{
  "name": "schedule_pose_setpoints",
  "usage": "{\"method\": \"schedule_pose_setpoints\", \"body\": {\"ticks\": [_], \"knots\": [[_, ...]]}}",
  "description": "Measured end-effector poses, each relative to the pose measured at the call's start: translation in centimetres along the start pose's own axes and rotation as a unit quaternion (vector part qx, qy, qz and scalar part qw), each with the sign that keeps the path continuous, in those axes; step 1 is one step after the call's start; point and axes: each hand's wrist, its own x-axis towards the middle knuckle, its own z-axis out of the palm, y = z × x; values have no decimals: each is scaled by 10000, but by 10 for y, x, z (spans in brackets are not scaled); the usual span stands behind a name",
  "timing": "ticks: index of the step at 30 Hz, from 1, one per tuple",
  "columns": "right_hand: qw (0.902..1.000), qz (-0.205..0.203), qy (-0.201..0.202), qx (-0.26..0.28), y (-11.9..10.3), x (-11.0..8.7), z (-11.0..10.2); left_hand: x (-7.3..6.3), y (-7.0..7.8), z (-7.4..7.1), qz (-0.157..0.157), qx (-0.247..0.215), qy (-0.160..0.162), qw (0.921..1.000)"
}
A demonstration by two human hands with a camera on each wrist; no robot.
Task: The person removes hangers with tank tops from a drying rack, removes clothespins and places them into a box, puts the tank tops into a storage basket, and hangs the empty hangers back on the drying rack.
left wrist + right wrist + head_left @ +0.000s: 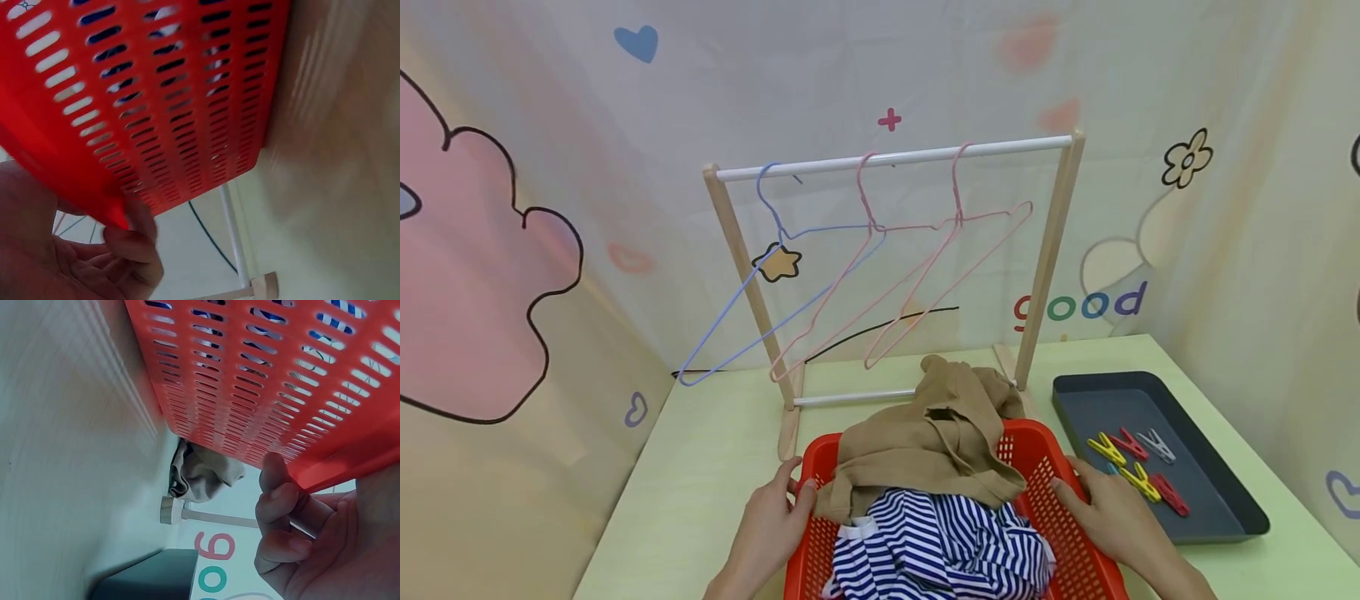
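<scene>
A red plastic basket (1075,533) stands at the table's front, between both hands. My left hand (772,517) grips its left rim, and in the left wrist view the fingers (134,247) curl under that rim. On the opposite side my right hand (1112,512) holds the right rim, thumb over the inside and fingers (278,506) below the edge. Inside lies a navy-and-white striped garment (940,542). A brown garment (917,446) is heaped behind it and hangs over the basket's far edge.
Behind the basket stands a wooden rack (1051,258) with a white rail (917,157). From it hang a blue hanger (722,312) and two pink hangers (831,292) (951,283). At right, a dark tray (1206,467) holds several clothes pegs (1138,482). A printed curtain (820,83) closes off the back.
</scene>
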Motion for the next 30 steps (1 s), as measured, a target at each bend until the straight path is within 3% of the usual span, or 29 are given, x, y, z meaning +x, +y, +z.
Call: {"method": "schedule_pose_setpoints", "body": {"ticks": [4,8,12,17,23,30], "knots": [[9998,13,-83,-186,-2,-1,-4,-3,-2,6,80,-249,-66,9996],[9966,59,-187,-806,-10,0,-17,-5,-1,9,56,-294,-17,9996],[9919,-44,13,-1268,-24,-1,-39,-5,1,8,88,-310,38,9995],[9877,-842,488,-1226,-53,-3,-60,-3,3,6,177,-315,137,9993],[9744,-1599,730,-1402,-93,4,-70,-3,4,8,125,-320,64,9994],[9611,-2074,500,-1752,-125,51,-64,-6,2,10,-12,-296,-9,9996]]}}
